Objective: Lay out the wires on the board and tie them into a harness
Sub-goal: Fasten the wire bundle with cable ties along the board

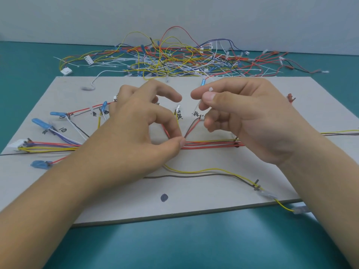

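Head view. Teal surface [174, 239] is running back to a pale wall [174, 16]. A grey board [213, 191] is lying flat on it, with open teal showing in front and to the left. Beyond the board's far edge a tangle of loose wires [174, 59] is spreading wide. On the board a wire bundle [211, 144] is running left to right, reaching a white connector [19, 144] at the left edge. A yellow wire [213, 169] is trailing off the near right edge. Left hand [139, 129] is resting low on the board — its grip is pinching the wire bundle between thumb and forefinger. Right hand [252, 117] is hovering just beside it — its grip is pinching a white cable tie [210, 88] above the board.
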Available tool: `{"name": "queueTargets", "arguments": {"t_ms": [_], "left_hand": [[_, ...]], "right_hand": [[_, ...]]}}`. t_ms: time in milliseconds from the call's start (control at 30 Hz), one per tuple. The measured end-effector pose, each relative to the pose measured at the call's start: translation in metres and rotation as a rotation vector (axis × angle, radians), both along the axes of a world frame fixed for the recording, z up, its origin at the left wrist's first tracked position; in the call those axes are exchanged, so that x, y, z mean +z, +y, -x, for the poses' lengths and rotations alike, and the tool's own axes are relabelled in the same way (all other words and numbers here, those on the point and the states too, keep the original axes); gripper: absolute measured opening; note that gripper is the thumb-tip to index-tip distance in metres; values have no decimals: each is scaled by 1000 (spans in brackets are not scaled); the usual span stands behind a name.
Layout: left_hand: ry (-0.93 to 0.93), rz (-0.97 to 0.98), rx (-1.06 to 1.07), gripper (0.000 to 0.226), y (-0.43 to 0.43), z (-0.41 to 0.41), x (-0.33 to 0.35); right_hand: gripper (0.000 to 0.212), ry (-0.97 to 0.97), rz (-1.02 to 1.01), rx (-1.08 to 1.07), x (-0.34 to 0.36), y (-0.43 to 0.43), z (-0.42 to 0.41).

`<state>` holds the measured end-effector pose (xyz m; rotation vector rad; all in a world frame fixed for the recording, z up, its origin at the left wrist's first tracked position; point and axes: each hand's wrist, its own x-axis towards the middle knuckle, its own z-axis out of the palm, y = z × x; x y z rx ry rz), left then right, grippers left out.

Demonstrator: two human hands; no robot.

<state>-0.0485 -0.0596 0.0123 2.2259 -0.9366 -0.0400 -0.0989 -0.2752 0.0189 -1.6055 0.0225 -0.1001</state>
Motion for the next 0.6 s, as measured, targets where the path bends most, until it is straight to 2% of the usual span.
{"name": "queueTargets", "arguments": {"t_ms": [433, 600], "left_hand": [[12, -42, -27, 16, -2, 2, -1], [-1, -70, -5, 15, 8, -10, 5]], "right_hand": [[11, -53, 109, -141, 3, 7, 2], [16, -170, 210, -267, 3, 9, -2]]}}
